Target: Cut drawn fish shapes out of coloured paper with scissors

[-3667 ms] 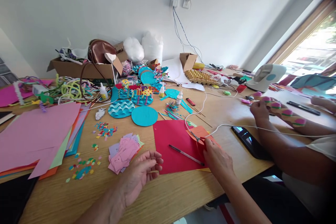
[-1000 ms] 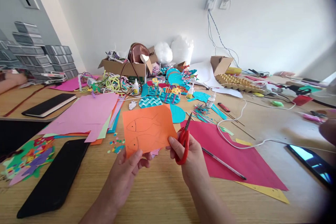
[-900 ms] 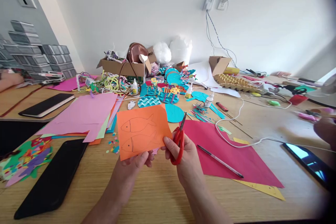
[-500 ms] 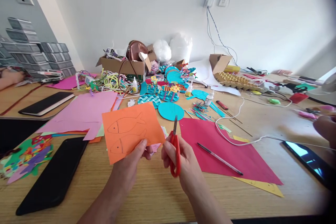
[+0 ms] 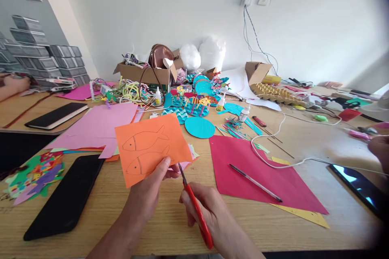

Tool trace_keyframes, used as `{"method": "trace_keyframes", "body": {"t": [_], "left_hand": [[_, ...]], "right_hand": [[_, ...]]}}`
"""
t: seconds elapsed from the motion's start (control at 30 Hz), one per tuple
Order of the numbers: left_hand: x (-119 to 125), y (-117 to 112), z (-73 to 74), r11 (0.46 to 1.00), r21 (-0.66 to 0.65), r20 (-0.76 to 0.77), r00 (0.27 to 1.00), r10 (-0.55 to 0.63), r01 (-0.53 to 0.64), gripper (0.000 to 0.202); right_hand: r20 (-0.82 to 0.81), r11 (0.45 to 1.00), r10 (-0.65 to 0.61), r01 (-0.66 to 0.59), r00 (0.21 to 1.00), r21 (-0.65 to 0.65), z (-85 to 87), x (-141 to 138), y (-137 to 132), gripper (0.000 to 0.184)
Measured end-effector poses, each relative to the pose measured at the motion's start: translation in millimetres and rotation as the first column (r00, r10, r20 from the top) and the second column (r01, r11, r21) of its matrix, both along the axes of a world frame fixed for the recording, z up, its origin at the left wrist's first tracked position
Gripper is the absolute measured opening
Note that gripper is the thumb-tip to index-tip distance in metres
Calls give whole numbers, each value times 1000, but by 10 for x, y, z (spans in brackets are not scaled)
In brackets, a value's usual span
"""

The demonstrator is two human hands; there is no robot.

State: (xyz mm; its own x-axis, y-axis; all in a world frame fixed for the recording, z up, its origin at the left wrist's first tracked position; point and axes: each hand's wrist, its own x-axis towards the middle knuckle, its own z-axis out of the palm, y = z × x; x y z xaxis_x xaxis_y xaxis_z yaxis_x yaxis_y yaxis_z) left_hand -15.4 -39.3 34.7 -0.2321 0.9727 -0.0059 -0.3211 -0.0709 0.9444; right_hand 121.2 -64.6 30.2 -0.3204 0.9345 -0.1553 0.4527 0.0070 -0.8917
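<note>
My left hand (image 5: 148, 192) pinches the lower edge of an orange paper (image 5: 150, 147) with two fish outlines drawn on it, holding it up over the wooden table (image 5: 170, 226). My right hand (image 5: 209, 214) grips red-handled scissors (image 5: 196, 208). Their blade tips point up and left at the paper's bottom right edge, just beside my left thumb.
A red sheet (image 5: 255, 170) with a pen (image 5: 255, 177) lies to the right, a black phone (image 5: 65, 196) to the left. Pink paper (image 5: 97, 127), teal cut-outs (image 5: 199, 127), glue bottles, a cardboard box (image 5: 142, 73) and a white cable (image 5: 273, 158) crowd the middle. Another person's hand (image 5: 381, 149) is at the right edge.
Since the oldest frame I have picked up the orange paper and the scissors. In the last second the scissors dropped and tilted from upright, their tips coming in under the paper's lower right edge.
</note>
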Motion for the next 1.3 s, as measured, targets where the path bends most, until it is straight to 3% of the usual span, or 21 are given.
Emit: {"method": "trace_keyframes", "body": {"t": [0.2,0.7,1.07,1.3], "left_hand": [[1,-27,-32,999,-33,17,999,-32,32,9],[27,-17,-22,997,-45,58,997,-53,56,8],[-24,-33,-95,991,-16,20,991,-135,135,11],[-50,-24,-84,984,-64,31,986,-163,164,11]], "right_hand": [[-68,1000,-6,5,998,-18,-14,-16,14,41],[-58,999,0,-2,998,-35,-35,15,18,36],[-45,999,30,-32,999,-37,-96,42,24,34],[-57,998,47,-50,997,-47,-100,68,29,36]]}}
